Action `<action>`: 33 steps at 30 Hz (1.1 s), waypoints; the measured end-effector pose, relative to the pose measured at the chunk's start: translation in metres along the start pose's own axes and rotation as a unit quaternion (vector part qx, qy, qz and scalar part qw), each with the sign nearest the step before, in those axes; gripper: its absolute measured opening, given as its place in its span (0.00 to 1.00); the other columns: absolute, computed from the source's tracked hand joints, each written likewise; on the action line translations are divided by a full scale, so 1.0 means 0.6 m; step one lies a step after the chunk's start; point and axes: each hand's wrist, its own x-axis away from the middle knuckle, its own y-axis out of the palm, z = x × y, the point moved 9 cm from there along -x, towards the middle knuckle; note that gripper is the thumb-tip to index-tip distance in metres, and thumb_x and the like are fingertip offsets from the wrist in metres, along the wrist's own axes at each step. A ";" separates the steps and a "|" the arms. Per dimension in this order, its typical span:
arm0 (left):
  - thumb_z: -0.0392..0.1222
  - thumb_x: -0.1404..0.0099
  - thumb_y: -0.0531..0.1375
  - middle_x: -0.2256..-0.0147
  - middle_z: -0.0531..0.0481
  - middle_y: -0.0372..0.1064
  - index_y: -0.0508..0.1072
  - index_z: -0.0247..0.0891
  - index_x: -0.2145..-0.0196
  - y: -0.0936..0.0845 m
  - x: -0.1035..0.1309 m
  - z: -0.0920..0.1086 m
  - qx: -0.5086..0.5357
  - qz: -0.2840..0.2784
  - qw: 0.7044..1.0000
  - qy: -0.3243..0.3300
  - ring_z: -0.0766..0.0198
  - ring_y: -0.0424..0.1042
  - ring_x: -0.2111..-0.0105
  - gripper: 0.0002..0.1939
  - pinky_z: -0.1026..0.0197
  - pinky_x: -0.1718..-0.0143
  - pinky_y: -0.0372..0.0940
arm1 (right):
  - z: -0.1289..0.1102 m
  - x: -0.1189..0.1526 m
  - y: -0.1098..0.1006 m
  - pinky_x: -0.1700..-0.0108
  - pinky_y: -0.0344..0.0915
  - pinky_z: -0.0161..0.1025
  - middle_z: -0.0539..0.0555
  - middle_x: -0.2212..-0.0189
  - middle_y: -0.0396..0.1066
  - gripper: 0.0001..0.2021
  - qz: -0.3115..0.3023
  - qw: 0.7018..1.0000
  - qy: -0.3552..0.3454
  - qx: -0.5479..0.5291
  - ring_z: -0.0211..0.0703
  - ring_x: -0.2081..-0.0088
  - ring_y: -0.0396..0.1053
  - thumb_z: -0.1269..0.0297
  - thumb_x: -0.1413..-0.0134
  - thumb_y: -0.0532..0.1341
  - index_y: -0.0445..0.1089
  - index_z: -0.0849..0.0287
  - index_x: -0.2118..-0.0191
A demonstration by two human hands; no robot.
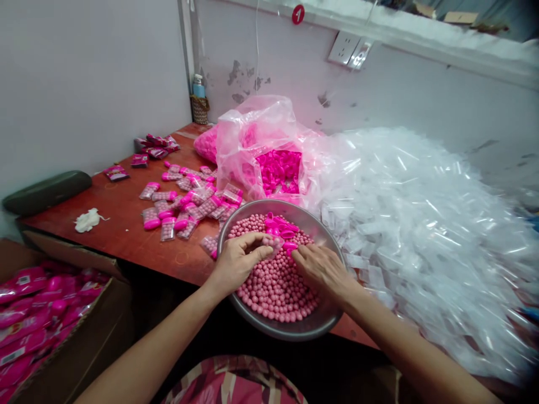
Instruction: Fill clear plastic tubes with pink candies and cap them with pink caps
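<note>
A metal bowl (290,335) of pink beads (273,292) sits at the table's front edge. Over it, my left hand (242,259) pinches a small clear container (274,243) with pink beads inside. My right hand (320,266) is closed at the bowl's right side, its fingertips on a bright pink cap (289,246) beside the container's end. More pink caps (280,225) lie on the beads just behind my hands.
Filled containers (197,202) are scattered left of the bowl. Behind it stands a plastic bag (256,120) of pink caps. Clear empty containers (412,224) heap up on the right. A carton (92,331) of pink packets is at lower left.
</note>
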 end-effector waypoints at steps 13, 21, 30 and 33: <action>0.42 0.41 0.59 0.61 0.46 0.73 0.73 0.34 0.59 -0.001 0.000 -0.008 -0.020 -0.005 1.000 0.002 0.58 0.71 0.58 0.13 0.57 0.54 0.65 | 0.027 -0.027 0.019 0.69 0.60 0.35 0.58 0.65 0.72 0.09 -0.052 0.987 0.108 -0.103 0.47 0.64 0.71 0.64 0.43 0.53 0.68 0.61 0.61; 0.39 0.40 0.57 0.63 0.47 0.73 0.74 0.35 0.61 0.007 0.001 0.005 -0.069 -0.029 0.997 0.017 0.59 0.70 0.60 0.11 0.60 0.56 0.64 | 0.058 -0.014 -0.039 0.57 0.65 0.37 0.57 0.58 0.72 0.13 0.099 0.945 0.079 -0.302 0.43 0.58 0.70 0.63 0.40 0.51 0.65 0.59 0.52; 0.37 0.40 0.56 0.67 0.50 0.74 0.75 0.37 0.63 0.019 0.010 0.026 -0.152 -0.048 0.986 0.054 0.62 0.71 0.66 0.09 0.64 0.62 0.64 | -0.009 0.001 -0.142 0.56 0.65 0.40 0.57 0.61 0.71 0.12 0.242 0.896 -0.046 -0.370 0.43 0.58 0.69 0.68 0.40 0.52 0.63 0.58 0.51; 0.35 0.39 0.56 0.67 0.50 0.74 0.76 0.37 0.64 0.015 0.017 0.037 -0.187 -0.028 0.979 0.078 0.62 0.72 0.66 0.09 0.64 0.62 0.63 | -0.020 0.003 -0.139 0.59 0.67 0.39 0.58 0.63 0.70 0.11 0.254 0.905 -0.045 -0.339 0.44 0.61 0.69 0.69 0.40 0.51 0.62 0.60 0.52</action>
